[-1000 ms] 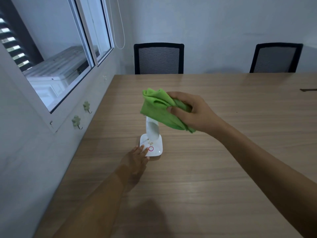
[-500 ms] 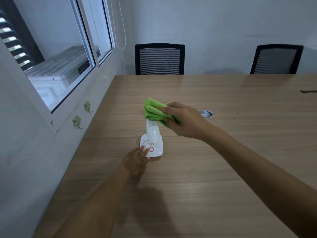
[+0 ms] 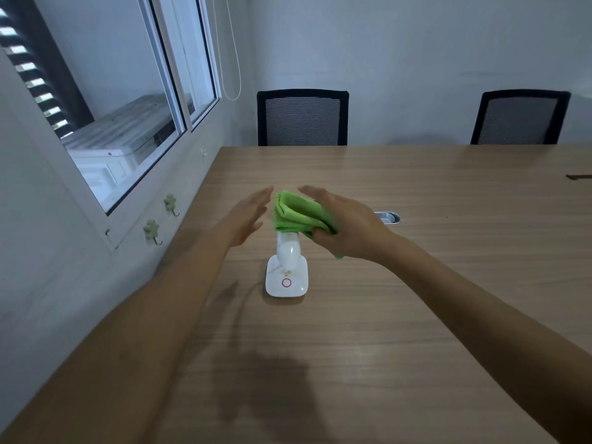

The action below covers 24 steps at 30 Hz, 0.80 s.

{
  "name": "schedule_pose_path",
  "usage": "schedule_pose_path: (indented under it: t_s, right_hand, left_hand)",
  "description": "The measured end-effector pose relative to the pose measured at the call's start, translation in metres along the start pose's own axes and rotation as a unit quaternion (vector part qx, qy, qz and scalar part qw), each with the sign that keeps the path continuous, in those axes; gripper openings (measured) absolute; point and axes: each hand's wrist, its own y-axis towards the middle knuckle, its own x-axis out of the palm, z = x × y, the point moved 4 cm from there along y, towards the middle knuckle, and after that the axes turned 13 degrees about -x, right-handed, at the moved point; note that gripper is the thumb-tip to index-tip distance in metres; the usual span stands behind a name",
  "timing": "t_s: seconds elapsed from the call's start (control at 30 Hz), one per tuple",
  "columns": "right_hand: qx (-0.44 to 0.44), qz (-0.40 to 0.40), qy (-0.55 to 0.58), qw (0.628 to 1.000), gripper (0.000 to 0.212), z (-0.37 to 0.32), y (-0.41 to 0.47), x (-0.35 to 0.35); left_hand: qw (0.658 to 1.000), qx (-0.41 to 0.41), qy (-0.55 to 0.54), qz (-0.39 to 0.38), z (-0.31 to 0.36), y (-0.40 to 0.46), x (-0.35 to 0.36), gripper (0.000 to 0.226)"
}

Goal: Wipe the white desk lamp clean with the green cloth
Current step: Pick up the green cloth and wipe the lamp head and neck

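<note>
The long wood-grain desk (image 3: 416,283) carries 1 white plastic desk lamp (image 3: 287,277) near its left edge. The lamp looks light, smooth and easy to tip, so it is best steadied at its square base. 2 black mesh chairs (image 3: 302,118) stand at the far edge. 1 folded green cloth (image 3: 296,213), soft and pliant, covers the lamp's top, grasped in the right hand (image 3: 346,225). The left hand (image 3: 246,219) hovers beside it, fingers spread and empty.

glossy plastic lamp (image 3: 287,277), ribbed cloth (image 3: 298,213), matt wood table (image 3: 416,299).
</note>
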Motion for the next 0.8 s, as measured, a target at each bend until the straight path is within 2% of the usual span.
schedule_pose_path:
  t_s: [0.1,0.2,0.27,0.4,0.63,0.8]
  right_hand:
    - [-0.008,-0.004,0.009,1.000,0.061,-0.001,0.000,-0.001]
    - [-0.009,0.004,0.016,1.000,0.058,0.001,0.000,0.000]
    - [-0.016,0.003,0.018,1.000,0.056,-0.001,-0.002,-0.001]
    - [-0.058,-0.007,0.010,0.998,0.055,-0.012,-0.011,-0.005]
    - [-0.157,-0.040,0.017,0.987,0.054,-0.041,-0.047,-0.017]
    - [-0.080,0.041,0.064,0.994,0.056,-0.023,-0.025,-0.038]
  left_hand:
    - [0.997,0.034,0.044,-0.055,0.016,-0.004,0.015,0.042]
    - [0.996,0.020,0.049,-0.065,0.016,-0.003,0.021,0.042]
    - [0.996,0.025,0.064,-0.055,0.018,-0.005,0.021,0.042]
    - [0.994,0.051,0.099,-0.018,0.021,-0.005,0.020,0.023]
    - [0.994,0.023,0.103,-0.023,0.025,-0.010,0.021,0.020]
    - [0.993,0.026,0.109,-0.023,0.024,-0.010,0.019,0.035]
